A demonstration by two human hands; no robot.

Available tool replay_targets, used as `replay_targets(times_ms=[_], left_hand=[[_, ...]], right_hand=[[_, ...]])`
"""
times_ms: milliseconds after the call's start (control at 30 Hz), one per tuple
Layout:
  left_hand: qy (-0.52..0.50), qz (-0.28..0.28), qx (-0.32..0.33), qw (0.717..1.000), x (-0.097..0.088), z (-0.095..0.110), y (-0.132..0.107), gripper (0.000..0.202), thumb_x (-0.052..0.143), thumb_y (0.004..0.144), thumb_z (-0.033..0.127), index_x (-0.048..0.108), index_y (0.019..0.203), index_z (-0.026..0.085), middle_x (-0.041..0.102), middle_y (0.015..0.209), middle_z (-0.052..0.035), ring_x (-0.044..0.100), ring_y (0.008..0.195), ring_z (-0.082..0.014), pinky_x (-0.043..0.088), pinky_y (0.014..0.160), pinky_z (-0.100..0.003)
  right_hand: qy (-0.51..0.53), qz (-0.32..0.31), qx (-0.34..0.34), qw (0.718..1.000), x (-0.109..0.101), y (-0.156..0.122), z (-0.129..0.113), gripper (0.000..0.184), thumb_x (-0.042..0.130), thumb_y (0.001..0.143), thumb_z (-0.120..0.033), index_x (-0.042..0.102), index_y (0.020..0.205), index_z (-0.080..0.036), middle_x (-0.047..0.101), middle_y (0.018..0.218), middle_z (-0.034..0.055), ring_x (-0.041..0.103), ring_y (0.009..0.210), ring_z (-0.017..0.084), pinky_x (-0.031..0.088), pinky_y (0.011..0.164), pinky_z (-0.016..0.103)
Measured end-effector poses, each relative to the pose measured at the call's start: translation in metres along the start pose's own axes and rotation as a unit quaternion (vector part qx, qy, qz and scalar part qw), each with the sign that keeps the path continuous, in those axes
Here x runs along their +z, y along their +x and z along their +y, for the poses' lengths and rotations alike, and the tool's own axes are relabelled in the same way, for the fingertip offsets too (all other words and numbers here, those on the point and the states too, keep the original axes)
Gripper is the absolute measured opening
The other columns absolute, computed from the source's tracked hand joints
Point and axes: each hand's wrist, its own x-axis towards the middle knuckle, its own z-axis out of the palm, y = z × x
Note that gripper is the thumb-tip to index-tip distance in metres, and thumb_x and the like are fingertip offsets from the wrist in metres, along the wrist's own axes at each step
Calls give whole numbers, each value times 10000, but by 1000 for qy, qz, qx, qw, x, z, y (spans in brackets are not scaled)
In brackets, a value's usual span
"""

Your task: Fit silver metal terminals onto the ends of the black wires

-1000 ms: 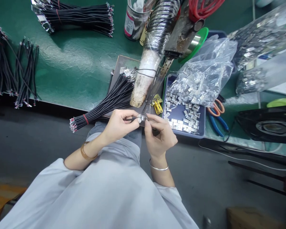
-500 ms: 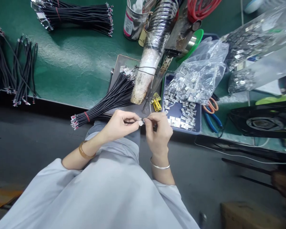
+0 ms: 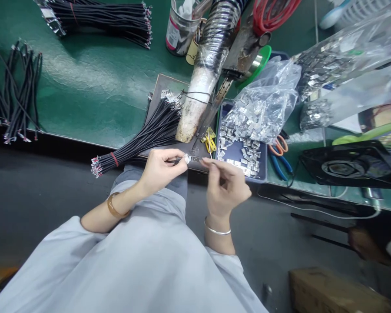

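My left hand (image 3: pixel 159 169) pinches the end of a thin black wire (image 3: pixel 179 160) between thumb and fingers, its tip with a small metal piece pointing right at the bench edge. My right hand (image 3: pixel 226 184) is just to the right of that tip, a little apart from it, fingers loosely curled with the forefinger and thumb stretched towards the wire; nothing shows in them. A bundle of black wires (image 3: pixel 140 139) tied with a red band lies beside my left hand. A blue tray (image 3: pixel 237 152) of small metal clips sits beyond my right hand.
A foil-wrapped nozzle (image 3: pixel 202 87) slants down over a dark plate. A clear bag of metal clips (image 3: pixel 267 104) rests on the tray. Blue-and-orange pliers (image 3: pixel 278 154), a black fan (image 3: pixel 348 167), a jar (image 3: pixel 179 30) and more wire bundles (image 3: pixel 101 19) lie on the green bench (image 3: pixel 94 91).
My right hand has let go of the wire tip and drawn slightly right and down, fingers loosening. My left hand keeps its pinch on the wire. The view shifted left.
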Motion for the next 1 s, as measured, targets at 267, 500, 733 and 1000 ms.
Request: replay_targets(times_ms=[267,500,733,1000], left_hand=[[101,38,88,990,4,5,4,205,584,834,181,756,736,128,717,668,-7,558,584,-88,430,552,-172],[193,69,164,965,4,7,5,200,583,848,145,726,709,136,684,611,10,540,532,-68,400,515,-161],[211,87,198,953,3,8,5,188,592,860,146,748,755,144,731,649,-6,591,540,-77,407,486,-157],[259,56,191,945,3,3,0,226,577,879,164,726,708,155,700,610,-6,566,519,-84,394,504,-184]], right_hand=[[-72,-32,-101,992,18,3,2,153,677,930,-103,609,933,-239,830,1013,56,811,865,161,629,701,222],[-35,-20,-74,996,22,6,3,135,691,926,-120,635,939,-242,827,1011,41,807,904,169,630,719,250],[-17,-11,-62,998,21,8,-2,178,722,889,-90,648,928,-247,829,989,31,809,921,181,650,771,268],[-40,-39,-81,995,15,2,2,166,691,901,-102,606,904,-245,830,1018,43,813,833,166,645,692,230]])
